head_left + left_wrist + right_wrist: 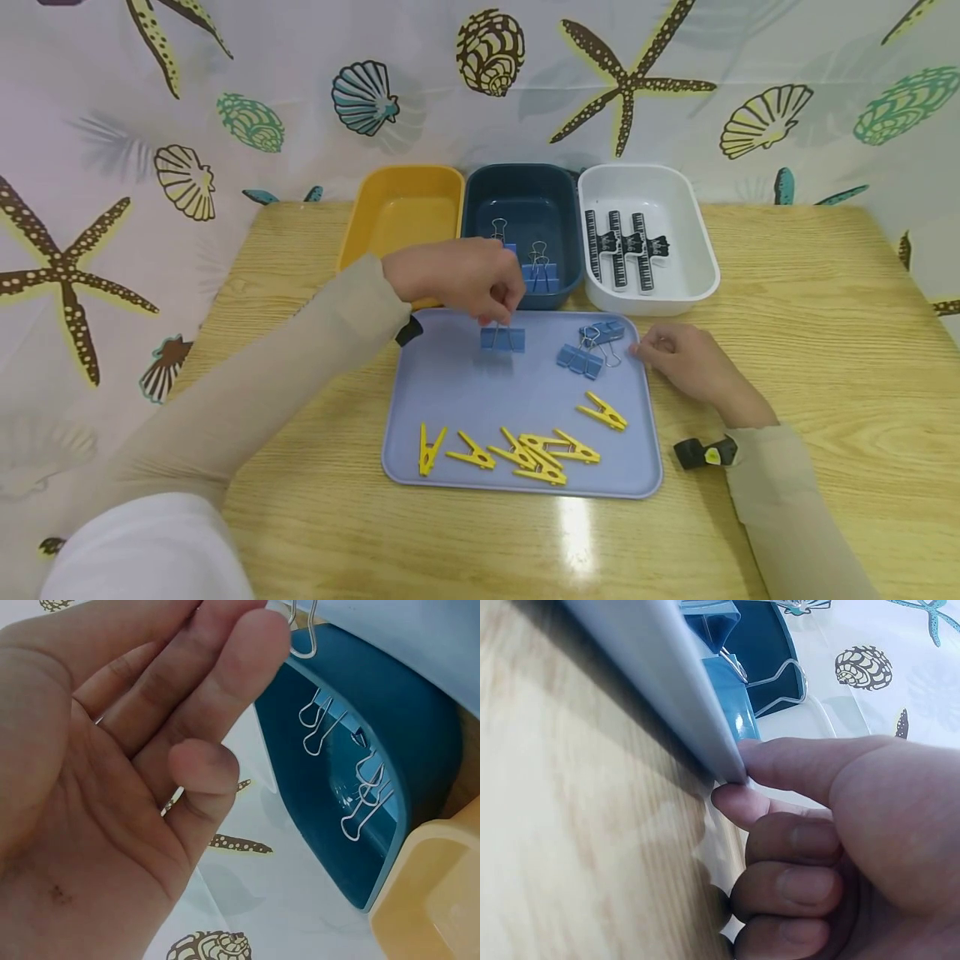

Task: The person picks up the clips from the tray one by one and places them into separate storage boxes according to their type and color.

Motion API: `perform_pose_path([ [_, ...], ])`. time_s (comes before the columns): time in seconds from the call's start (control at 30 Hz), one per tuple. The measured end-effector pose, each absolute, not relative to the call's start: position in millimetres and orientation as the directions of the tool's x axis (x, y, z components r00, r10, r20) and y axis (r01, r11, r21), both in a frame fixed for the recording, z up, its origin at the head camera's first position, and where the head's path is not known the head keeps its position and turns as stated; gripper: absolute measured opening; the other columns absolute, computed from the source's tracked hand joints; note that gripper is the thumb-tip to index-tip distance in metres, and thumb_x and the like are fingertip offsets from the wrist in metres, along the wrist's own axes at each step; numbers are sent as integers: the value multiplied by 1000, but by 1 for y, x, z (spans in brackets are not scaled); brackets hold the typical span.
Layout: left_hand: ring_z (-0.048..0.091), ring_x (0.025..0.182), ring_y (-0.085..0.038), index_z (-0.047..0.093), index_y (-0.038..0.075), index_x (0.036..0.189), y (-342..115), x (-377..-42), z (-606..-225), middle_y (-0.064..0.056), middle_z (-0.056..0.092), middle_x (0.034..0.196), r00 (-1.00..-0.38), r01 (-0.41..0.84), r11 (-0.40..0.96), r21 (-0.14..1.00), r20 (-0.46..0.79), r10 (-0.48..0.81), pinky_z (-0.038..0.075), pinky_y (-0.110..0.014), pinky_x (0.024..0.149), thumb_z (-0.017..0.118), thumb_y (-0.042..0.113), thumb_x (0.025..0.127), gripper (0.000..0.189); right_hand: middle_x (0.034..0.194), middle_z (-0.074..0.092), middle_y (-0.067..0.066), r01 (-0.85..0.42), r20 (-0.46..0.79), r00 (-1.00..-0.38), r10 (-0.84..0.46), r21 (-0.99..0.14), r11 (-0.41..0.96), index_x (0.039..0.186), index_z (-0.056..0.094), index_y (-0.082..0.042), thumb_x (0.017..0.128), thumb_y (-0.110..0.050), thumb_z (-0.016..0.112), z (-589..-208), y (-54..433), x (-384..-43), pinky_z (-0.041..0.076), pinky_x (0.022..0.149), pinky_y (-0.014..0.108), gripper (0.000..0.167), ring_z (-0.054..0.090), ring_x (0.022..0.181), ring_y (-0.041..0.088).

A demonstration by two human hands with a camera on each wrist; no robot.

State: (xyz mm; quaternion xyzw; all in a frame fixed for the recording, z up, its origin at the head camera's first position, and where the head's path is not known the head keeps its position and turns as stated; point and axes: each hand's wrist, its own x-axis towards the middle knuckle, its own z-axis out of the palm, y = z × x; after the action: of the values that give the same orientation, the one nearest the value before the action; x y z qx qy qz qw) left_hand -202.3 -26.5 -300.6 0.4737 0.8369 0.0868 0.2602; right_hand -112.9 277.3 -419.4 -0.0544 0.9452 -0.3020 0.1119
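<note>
My left hand (476,275) pinches a blue binder clip (502,340) by its wire handles over the upper part of the lavender tray (465,400). In the left wrist view only a bit of the wire handle (304,646) shows past the fingertips. At the tray's right edge, my right hand (690,362) grips the rim (682,690) between thumb and forefinger, the other fingers curled. Two more blue binder clips (579,361) lie overlapping near the tray's upper right corner. Several yellow clothespins (540,454) are spread along the tray's lower part.
Behind the tray stand three bins side by side: a yellow bin (405,171), a dark teal bin (517,177) with several blue binder clips (542,275), and a white bin (705,267) with black-and-white striped clips (618,250). All stand on a wooden table (810,333) before a patterned cloth.
</note>
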Motion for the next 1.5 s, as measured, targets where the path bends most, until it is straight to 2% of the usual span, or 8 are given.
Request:
perform_pose_path([
  [0.63, 62, 64, -11, 71, 16, 79, -21, -206, -288, 4, 67, 70, -448, 758, 552, 347, -337, 828, 51, -23, 70, 70, 27, 89, 15, 57, 47, -5, -26, -187, -968, -166, -584, 811, 88, 68, -6, 95, -32, 59, -420, 278, -114, 37, 60, 26, 29, 45, 65, 15],
  [1.5, 63, 68, -10, 74, 16, 84, -15, -215, -278, 3, 69, 80, -515, 781, 568, 261, -247, 821, 51, -22, 72, 69, 26, 89, 13, 61, 51, -1, -16, -193, -969, -155, -576, 818, 86, 67, -7, 95, -30, 58, -422, 278, -114, 39, 63, 27, 27, 47, 68, 17],
])
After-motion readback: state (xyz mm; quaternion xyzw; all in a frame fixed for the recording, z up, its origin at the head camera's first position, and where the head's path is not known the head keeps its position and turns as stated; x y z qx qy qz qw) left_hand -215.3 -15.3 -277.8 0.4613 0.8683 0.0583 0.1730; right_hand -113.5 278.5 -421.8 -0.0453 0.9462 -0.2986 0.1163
